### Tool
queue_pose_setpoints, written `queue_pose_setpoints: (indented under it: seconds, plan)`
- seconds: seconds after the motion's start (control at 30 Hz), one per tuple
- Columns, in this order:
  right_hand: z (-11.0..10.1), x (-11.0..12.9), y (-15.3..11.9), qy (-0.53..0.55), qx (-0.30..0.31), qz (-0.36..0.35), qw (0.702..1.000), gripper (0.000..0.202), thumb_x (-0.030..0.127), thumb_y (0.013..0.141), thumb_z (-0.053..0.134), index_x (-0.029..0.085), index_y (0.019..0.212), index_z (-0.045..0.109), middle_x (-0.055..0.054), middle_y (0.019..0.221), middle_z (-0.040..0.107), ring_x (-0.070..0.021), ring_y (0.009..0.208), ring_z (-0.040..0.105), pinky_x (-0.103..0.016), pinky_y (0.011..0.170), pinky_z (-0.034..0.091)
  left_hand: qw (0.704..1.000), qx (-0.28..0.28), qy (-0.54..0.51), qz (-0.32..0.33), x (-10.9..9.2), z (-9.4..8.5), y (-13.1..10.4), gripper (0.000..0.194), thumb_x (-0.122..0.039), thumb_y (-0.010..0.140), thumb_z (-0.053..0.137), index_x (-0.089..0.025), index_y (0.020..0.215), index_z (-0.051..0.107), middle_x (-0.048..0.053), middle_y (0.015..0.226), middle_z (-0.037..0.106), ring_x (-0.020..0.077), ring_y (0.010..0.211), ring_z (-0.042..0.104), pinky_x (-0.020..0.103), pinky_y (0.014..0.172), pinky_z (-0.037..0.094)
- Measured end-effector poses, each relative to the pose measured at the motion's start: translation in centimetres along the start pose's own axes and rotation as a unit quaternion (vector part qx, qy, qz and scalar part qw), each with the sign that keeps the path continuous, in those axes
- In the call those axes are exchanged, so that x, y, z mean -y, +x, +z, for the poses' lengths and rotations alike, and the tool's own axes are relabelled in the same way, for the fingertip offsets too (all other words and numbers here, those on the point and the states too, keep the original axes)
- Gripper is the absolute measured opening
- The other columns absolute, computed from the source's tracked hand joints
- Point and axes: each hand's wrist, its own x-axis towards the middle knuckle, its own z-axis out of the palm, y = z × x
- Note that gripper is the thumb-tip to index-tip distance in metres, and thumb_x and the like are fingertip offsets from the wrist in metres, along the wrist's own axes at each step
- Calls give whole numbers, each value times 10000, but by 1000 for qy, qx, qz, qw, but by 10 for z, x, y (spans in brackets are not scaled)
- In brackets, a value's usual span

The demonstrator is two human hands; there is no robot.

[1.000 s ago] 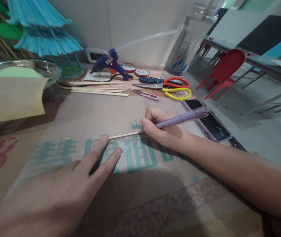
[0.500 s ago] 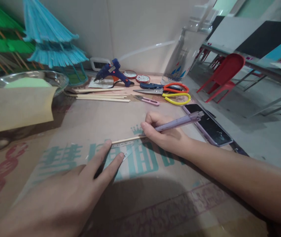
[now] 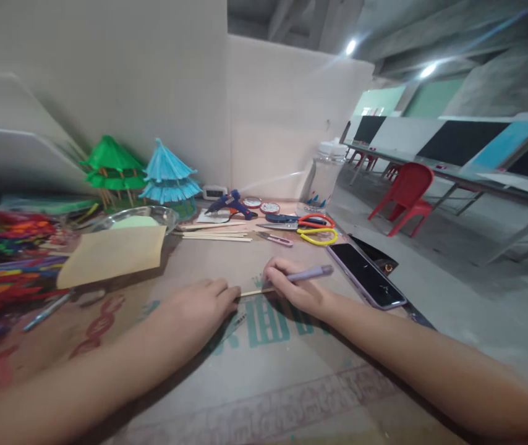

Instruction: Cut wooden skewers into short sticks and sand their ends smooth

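Left hand (image 3: 199,306) palm down, forearm in from lower left, fingers bent and close together, tips at left end of thin pale stick (image 3: 253,293); can't tell if its grip pinches the stick. Right hand (image 3: 296,287) low over the worktop (image 3: 264,374), forearm in from lower right, thumb and fingers curled; grip clamped on lilac pen (image 3: 310,273), barrel slanting up to the right, tip hidden. Stick lies on worktop, spanning the gap between the hands. Clear ruler (image 3: 240,320) partly under left hand. Phone (image 3: 368,276) right of right wrist.
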Motion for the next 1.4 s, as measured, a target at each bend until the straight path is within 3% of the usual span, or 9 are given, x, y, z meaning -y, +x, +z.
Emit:
queue_pose_setpoints:
  seconds: [0.1, 0.2, 0.4, 0.5, 0.63, 0.8, 1.03, 1.2, 1.4]
  plan:
    - [-5, 0, 5, -142, 10, -30, 989, 164, 320, 929, 594, 197, 997, 678, -61, 961, 740, -185, 902, 679, -301, 834, 511, 1000, -20, -12, 8, 2, 5, 23, 240, -185, 988, 458, -171, 960, 696, 101, 907, 671, 262, 832, 655, 386, 773, 519]
    - [-26, 1, 18, -263, -4, 8, 965, 283, 207, 928, 577, 208, 1194, 671, -92, 1187, 728, -203, 1079, 671, -308, 955, 484, 1000, -30, -5, 9, 1, 8, 35, 233, -142, 978, 456, -174, 940, 683, 82, 904, 652, 230, 810, 622, 341, 737, 474]
    - [-69, -4, 42, -372, 18, 121, 920, 158, 256, 915, 642, 148, 945, 753, -135, 925, 758, -290, 959, 707, -392, 868, 519, 998, -46, -31, -15, 7, 11, 42, 225, -147, 975, 438, -169, 888, 645, 70, 920, 657, 206, 842, 609, 314, 750, 437]
    - [-72, -11, 51, -398, 40, 148, 905, 235, 340, 950, 636, 149, 1071, 700, -101, 1063, 718, -236, 995, 684, -424, 892, 549, 997, -50, -42, -42, 17, 9, 40, 230, -144, 960, 428, -166, 854, 631, 69, 874, 668, 205, 804, 613, 309, 722, 431]
    - [-84, -26, 70, -420, 49, 167, 891, 347, 378, 970, 616, 173, 1249, 610, -93, 1254, 635, -221, 1058, 653, -433, 896, 572, 991, -79, -49, -98, 38, -17, 29, 201, -114, 883, 436, -163, 939, 623, 82, 903, 679, 223, 813, 610, 313, 704, 426]
    - [-102, -45, 104, -445, 21, 188, 875, 361, 365, 962, 629, 160, 1259, 611, -125, 1293, 616, -233, 1097, 640, -432, 927, 559, 976, -154, -67, -137, 58, -70, 15, 455, -70, 840, 335, -150, 1200, 601, 93, 955, 647, 219, 808, 606, 326, 721, 445]
    - [-84, -36, 110, -401, 63, 142, 903, 345, 420, 972, 600, 166, 1202, 639, -93, 1192, 662, -214, 1021, 656, -407, 888, 557, 945, -222, -114, -210, 68, -115, -3, 345, -386, 984, 328, -193, 1120, 579, 79, 974, 678, 272, 863, 643, 348, 735, 445]
    - [-67, -25, 80, -350, 125, 79, 925, 412, 428, 801, 778, 184, 1127, 714, -123, 1164, 656, -248, 1027, 622, -322, 883, 469, 928, -264, -129, -231, 74, -134, -15, 259, -351, 975, 382, -210, 1069, 577, 20, 815, 627, 230, 755, 589, 310, 668, 393]
    - [-37, -22, 66, -267, 70, 42, 960, 95, 208, 885, 581, 159, 875, 662, -132, 983, 647, -251, 957, 571, -367, 904, 407, 917, -298, -142, -223, 73, -146, -24, 209, -274, 951, 410, -201, 1037, 586, 5, 787, 601, 193, 715, 539, 289, 634, 353]
